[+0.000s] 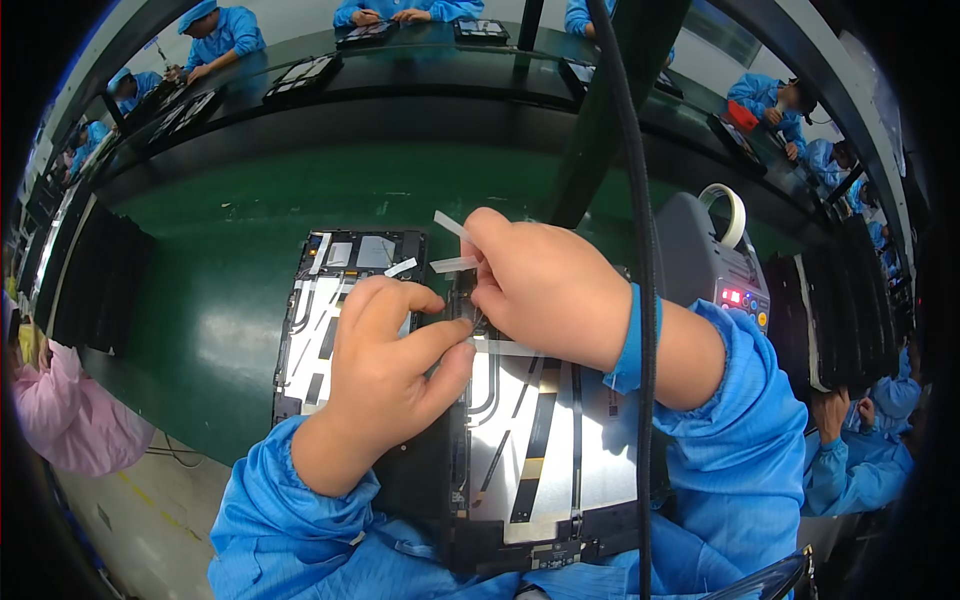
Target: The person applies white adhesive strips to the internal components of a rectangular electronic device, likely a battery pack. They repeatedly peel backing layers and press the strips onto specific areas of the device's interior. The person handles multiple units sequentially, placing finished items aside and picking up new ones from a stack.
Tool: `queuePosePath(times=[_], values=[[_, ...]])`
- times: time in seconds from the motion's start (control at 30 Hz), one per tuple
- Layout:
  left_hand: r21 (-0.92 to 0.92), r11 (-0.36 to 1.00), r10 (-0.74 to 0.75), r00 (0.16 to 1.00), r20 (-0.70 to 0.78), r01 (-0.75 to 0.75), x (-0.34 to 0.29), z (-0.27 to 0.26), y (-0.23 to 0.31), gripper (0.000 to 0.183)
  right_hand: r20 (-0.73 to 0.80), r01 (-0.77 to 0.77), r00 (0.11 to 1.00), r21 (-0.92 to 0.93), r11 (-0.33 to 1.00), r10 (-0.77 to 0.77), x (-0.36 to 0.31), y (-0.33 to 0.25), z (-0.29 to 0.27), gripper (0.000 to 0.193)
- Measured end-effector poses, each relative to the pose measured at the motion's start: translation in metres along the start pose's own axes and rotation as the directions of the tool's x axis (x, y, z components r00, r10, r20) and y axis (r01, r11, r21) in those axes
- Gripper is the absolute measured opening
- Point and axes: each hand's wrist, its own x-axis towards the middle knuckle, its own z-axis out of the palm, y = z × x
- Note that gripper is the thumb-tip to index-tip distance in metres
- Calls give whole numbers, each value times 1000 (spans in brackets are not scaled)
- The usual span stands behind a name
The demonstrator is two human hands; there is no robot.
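A flat black-framed device with a silvery inside (600,450), perhaps an opened tablet, lies before me under both hands. My right hand (545,280) is closed in a pinch over its upper left part. Two short white strips (455,265) stick out leftward from those fingers. My left hand (390,360) reaches to the same upper left edge, thumb and index finger drawn together. What lies between its fingertips is hidden. From there another pale strip (510,348) runs right, across the device and under my right wrist. A second similar device (310,330) lies to the left, partly behind my left hand.
A grey tape dispenser (705,255) with a white roll and lit display stands right of the devices. Stacks of black trays (105,275) (835,310) flank the green table (220,300). A black cable (640,250) hangs in front, near my right wrist. Co-workers sit around.
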Motion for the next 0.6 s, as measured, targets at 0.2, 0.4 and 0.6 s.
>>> queuePosePath(times=[0.2, 0.4, 0.6], values=[[-13, 1000, -2, 999, -35, 2, -1, 1, 0, 18, 32, -25, 999, 232, 973, 18, 0, 9, -2, 28], [-52, 998, -32, 999, -16, 31, -5, 4, -4, 20, -57, -18, 998, 14, 1000, 19, -2, -1, 4, 25], [-113, 990, -84, 996, 30, 86, -4, 8, -5, 26, 10, -231, 973, 98, 968, 231, -8, -4, -3, 31]])
